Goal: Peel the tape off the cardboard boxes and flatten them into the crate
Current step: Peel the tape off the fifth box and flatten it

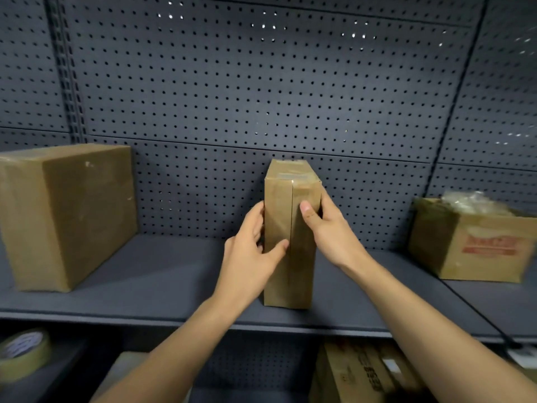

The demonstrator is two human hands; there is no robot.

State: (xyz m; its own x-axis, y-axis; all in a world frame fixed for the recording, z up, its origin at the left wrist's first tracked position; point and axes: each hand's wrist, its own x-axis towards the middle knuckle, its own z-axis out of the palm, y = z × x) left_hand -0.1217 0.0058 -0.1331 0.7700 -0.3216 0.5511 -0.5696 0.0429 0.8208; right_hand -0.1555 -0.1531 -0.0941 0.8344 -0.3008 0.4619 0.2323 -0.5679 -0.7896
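Box: narrow taped cardboard box (289, 242) stands upright, centre frame, on the shelf (162, 274).
Hands: left hand (250, 254) and right hand (322, 228) clamp its sides.
Handling: looks light, stiff; glossy tape likely slippery, so grip edges.

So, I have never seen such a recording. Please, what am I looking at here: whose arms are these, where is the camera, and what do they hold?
There is no machine here. The arms are a person's own, and the single picture comes from a camera worn on their head, looking forward and down. The left hand and the right hand both grip a narrow cardboard box, which stands upright on a dark shelf. On the same shelf, a large closed box stands at the left and a box with red print at the right. Below, at the lower left, lies a roll of tape.
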